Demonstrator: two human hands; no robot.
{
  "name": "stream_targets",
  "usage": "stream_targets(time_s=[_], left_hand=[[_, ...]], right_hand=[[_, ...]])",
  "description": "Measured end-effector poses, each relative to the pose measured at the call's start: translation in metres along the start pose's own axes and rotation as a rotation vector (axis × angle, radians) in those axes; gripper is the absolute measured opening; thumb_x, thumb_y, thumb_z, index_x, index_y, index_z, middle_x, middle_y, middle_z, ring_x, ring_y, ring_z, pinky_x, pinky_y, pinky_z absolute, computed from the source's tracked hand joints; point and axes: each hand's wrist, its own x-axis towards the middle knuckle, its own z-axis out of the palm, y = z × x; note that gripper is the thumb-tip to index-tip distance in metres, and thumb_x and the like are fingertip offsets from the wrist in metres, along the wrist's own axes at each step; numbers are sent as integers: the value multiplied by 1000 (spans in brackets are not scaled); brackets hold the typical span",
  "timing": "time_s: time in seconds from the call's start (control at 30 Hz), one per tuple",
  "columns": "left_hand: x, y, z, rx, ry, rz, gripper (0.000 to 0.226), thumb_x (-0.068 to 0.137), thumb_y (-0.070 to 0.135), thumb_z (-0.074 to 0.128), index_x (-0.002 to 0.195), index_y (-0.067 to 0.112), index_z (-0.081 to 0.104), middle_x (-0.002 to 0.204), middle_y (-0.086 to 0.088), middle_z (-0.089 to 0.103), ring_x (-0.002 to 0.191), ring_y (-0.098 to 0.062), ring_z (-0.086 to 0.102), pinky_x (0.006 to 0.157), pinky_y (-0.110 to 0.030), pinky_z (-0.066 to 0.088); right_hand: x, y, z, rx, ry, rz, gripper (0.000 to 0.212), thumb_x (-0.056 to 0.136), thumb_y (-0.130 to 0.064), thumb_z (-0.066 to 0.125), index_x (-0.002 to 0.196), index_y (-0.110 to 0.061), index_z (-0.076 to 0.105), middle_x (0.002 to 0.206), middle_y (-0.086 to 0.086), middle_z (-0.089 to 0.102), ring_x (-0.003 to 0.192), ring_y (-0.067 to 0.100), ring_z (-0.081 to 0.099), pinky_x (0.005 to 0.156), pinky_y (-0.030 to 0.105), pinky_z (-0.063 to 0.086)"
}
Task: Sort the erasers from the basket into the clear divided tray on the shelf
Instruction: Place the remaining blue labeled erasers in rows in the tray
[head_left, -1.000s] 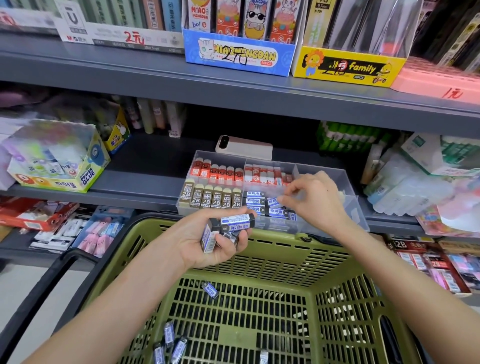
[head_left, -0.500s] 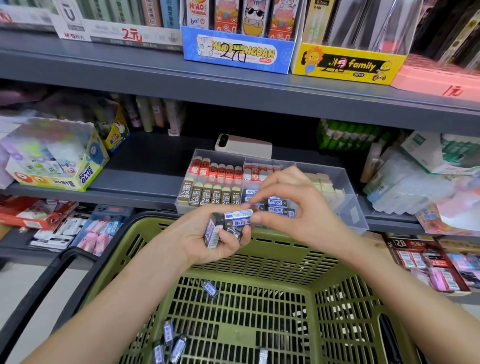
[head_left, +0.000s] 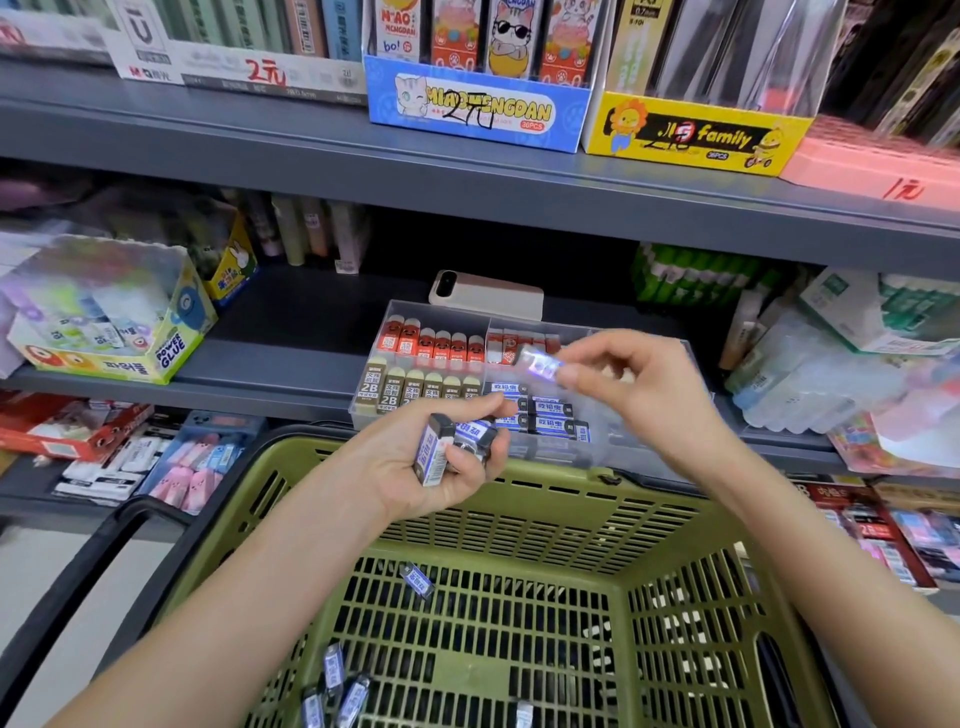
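The right hand (head_left: 639, 395) pinches one blue-and-white eraser (head_left: 540, 362) between the thumb and the fingertips; the eraser is blurred, so its print cannot be read. This hand hangs over the clear divided tray (head_left: 444, 310), above the tray's middle part. Directly under its fingers, in the near middle compartment, lie the blue-labelled erasers (head_left: 553, 415) flat in short rows. To the left of the hand, the near compartment holds brown 2B erasers (head_left: 410, 389) standing upright side by side, and behind them stands a row of red erasers (head_left: 431, 340). Lower and to the left of the right hand, just before the tray's front wall, the left hand (head_left: 384, 467) is turned palm up with its fingers curled round a small bundle of erasers (head_left: 434, 452) of the same blue-and-white kind. Below both hands is the green basket (head_left: 571, 499), its far rim close under the left hand. On the basket's floor lies a single eraser (head_left: 417, 579) nearer to the hands, and a few more loose erasers (head_left: 332, 670) lie together at the near left corner. The tray stands on the grey shelf (head_left: 291, 358). Beyond the tray, farther from the hands, a phone (head_left: 488, 301) lies on the same shelf, and well to the left stands a glue box (head_left: 104, 322).
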Motion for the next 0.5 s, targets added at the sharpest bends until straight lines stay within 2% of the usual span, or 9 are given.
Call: stream_targets(time_s=[0.1,0.17,0.27,0.5], left_hand=[[-4,3,-7,24,13,39,16,60,7,74,73,-3,73,72,-14,57,51,-18,58,29,-15,36],[-5,4,-11,21,20,48,14,61,7,73,71,-3,73,71,-14,57,51,-17,57,29,-14,36],[-6,3,-13,13,23,48,13,64,7,71,70,-3,73,71,-14,57,51,-17,57,30,-14,36],[-6,3,-10,13,2,37,15,60,5,74,73,-3,73,72,-15,57,51,-18,58,29,-15,36]], right_hand=[[19,23,-11,-418,28,101,2,80,-23,72,78,-23,74,63,-25,56,74,6,48,71,21,33],[25,33,-8,-614,4,82,6,80,-27,72,79,-22,76,66,-22,59,78,14,46,73,26,29],[31,39,1,-738,-25,40,9,79,-33,72,81,-26,77,80,-6,73,85,21,55,77,29,33],[35,49,11,-896,19,-53,8,79,-40,70,83,-35,76,83,-1,69,86,26,53,71,31,26]])
